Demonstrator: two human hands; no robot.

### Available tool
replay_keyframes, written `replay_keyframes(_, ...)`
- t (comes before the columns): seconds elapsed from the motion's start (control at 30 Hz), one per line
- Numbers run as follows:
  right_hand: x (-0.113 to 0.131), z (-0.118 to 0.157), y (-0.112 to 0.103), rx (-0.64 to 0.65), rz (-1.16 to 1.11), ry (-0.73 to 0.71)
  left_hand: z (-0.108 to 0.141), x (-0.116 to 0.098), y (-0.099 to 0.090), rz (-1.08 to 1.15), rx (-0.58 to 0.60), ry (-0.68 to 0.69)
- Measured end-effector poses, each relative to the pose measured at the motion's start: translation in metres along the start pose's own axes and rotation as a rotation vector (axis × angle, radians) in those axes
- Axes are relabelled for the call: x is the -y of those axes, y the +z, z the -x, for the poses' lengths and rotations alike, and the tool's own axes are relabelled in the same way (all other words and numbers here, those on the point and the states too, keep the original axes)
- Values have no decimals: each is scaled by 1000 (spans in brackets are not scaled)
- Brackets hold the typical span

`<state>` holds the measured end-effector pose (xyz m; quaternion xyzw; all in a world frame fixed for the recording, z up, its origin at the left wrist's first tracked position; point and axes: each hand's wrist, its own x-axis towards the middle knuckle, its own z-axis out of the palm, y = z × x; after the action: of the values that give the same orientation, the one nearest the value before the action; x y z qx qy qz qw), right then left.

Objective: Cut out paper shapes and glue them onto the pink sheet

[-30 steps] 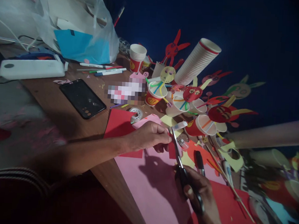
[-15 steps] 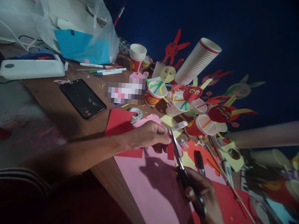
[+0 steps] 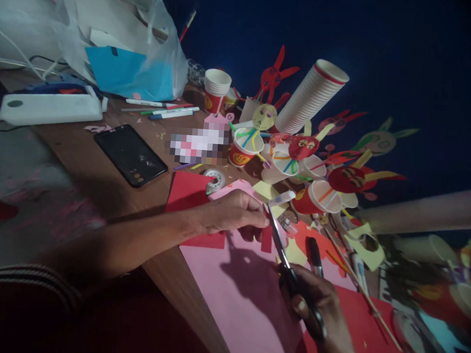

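My right hand (image 3: 323, 301) is wrapped round the black handles of a pair of scissors (image 3: 281, 247). The blades point up and left, nearly together, with their tips at the fingertips of my left hand (image 3: 243, 214). That hand is closed in a pinch; whatever it grips is hidden by the fingers. Below both hands lies a pink sheet of paper (image 3: 247, 290), with shadows across it. Red paper (image 3: 188, 192) shows under my left wrist. A white-capped tube (image 3: 283, 197) lies just beyond the scissor tips, and a black marker (image 3: 314, 254) rests beside my right hand.
Paper cups (image 3: 245, 147) with paper faces and coloured strips crowd the back right, near a tall leaning cup stack (image 3: 311, 98). A phone (image 3: 130, 154), tape roll (image 3: 213, 181), pens (image 3: 175, 113), power strip (image 3: 50, 107) and plastic bag (image 3: 164, 48) occupy the left side.
The scissor blades have come closer together and their tips have shifted slightly left. My left hand stays almost still.
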<state>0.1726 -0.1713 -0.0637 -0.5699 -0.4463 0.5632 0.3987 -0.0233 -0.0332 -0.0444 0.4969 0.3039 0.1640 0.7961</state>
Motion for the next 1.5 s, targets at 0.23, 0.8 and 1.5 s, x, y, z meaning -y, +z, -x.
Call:
replay_keyframes(0.23, -9, 0, -4, 23, -16, 13, -3, 4, -3, -12, 21, 18)
replay_keyframes(0.8, 5, 0, -1, -25, -19, 79, -1, 1, -5, -56, 75, -29)
replay_keyframes(1.5, 2, 3, -11, 8, 108, 23, -1, -1, -8, -97, 144, -33)
